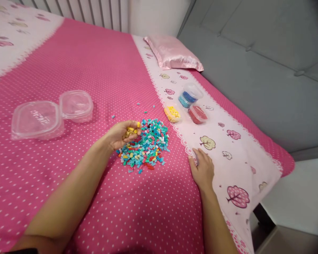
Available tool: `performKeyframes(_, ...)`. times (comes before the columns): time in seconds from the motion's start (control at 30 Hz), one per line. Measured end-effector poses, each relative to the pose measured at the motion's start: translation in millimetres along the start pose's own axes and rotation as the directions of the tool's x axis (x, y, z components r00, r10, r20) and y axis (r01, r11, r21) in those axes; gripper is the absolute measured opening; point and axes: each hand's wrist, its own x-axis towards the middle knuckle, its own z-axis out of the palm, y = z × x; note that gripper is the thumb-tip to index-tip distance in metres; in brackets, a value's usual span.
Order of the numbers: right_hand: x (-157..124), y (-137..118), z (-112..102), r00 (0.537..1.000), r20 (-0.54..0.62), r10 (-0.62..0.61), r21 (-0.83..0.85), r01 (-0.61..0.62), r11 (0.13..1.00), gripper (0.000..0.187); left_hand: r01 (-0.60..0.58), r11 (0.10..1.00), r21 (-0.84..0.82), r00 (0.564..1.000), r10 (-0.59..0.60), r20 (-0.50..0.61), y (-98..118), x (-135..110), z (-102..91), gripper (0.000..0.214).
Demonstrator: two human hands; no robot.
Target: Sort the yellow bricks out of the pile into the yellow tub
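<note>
Nearest, the right hand [202, 169] rests palm down at the edge of the sheet's [153, 201] pale printed band, its fingers loosely spread and straight; the underside of its palm is hidden. Just beyond it and to the left lies a loose pile of small plastic bricks [152, 143] on the pink dotted part of the sheet, mostly turquoise and green, with some red, white, pink and yellow among them. The left hand [124, 135] is over the left side of this pile, palm turned up and fingers curled into a half-closed cup around several yellow bricks [129, 132]. One more yellow brick [138, 124] shows at the fingertips.

A few stray bricks [145, 112] lie on the sheet behind the pile. Well to the left, a large clear box [37, 120] stands beside a smaller clear box [76, 105].

Past the pile on the right, a tub of yellow bricks [172, 114] sits near a tub of red bricks [198, 114]. Behind them are a light blue tub [184, 101] and a dark blue tub [189, 96], close together; whether one is stacked on the other I cannot tell.

Farther back, a shiny pink pillow [172, 53] lies next to a grey padded panel [243, 77], with upright bars [88, 14] at the far edge of the bed.
</note>
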Motion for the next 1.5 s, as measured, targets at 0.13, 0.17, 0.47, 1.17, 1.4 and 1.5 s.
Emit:
performKeyframes(0.13,1,0,1,1.000,0.008,0.006,-0.005,-0.006,1.000,0.051,-0.008,0.995,-0.102,1.000,0.010,0.016,2,0,1.3,0.024)
performKeyframes(0.17,1,1,1,1.000,0.007,0.005,-0.005,-0.005,1.000,0.051,-0.004,0.993,-0.118,1.000,0.007,0.022,2,0,2.1,0.025)
performKeyframes(0.47,1,2,5,1.000,-0.021,-0.011,0.010,0.012,1.000,0.047,0.033,0.857,-0.514,0.964,-0.164,-0.211,18,10,8.4,0.022)
performKeyframes(1.17,3,-3,3,0.999,-0.030,0.012,0.068,-0.010,0.998,0.041,-0.279,0.910,-0.307,0.940,0.193,-0.282,54,192,128.0,0.040)
performKeyframes(1.4,4,-5,2,0.999,-0.033,0.020,0.064,-0.018,0.998,0.041,-0.394,0.919,-0.019,0.889,0.376,-0.263,46,223,127.5,0.038)
performKeyframes(1.5,4,-4,2,0.999,-0.038,0.023,0.067,-0.020,0.998,0.040,-0.420,0.899,0.122,0.873,0.437,-0.218,48,222,122.4,0.038)
